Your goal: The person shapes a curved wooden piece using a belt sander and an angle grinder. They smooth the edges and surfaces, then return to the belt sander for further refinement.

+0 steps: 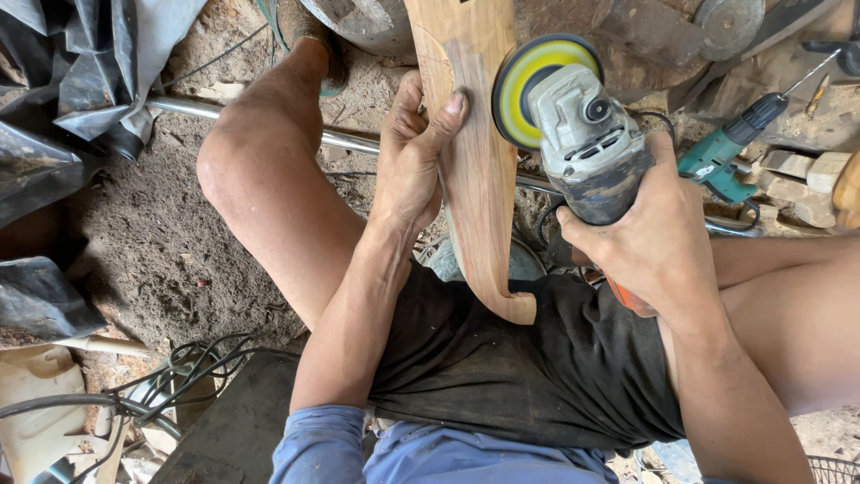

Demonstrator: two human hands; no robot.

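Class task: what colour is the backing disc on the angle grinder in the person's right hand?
Yellow, with a dark rim; the head view shows the disc best.

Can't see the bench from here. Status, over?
Left hand grips curved wooden piece. Right hand holds angle grinder, yellow disc at wood's edge. Nothing between them.

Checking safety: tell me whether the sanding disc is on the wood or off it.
On it, apparently: the disc edge meets the wood edge, no gap visible. Whether it spins, cannot tell.

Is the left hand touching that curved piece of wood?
Touching. The head view shows the left hand wrapped around the curved wooden piece, thumb pressed on its face.
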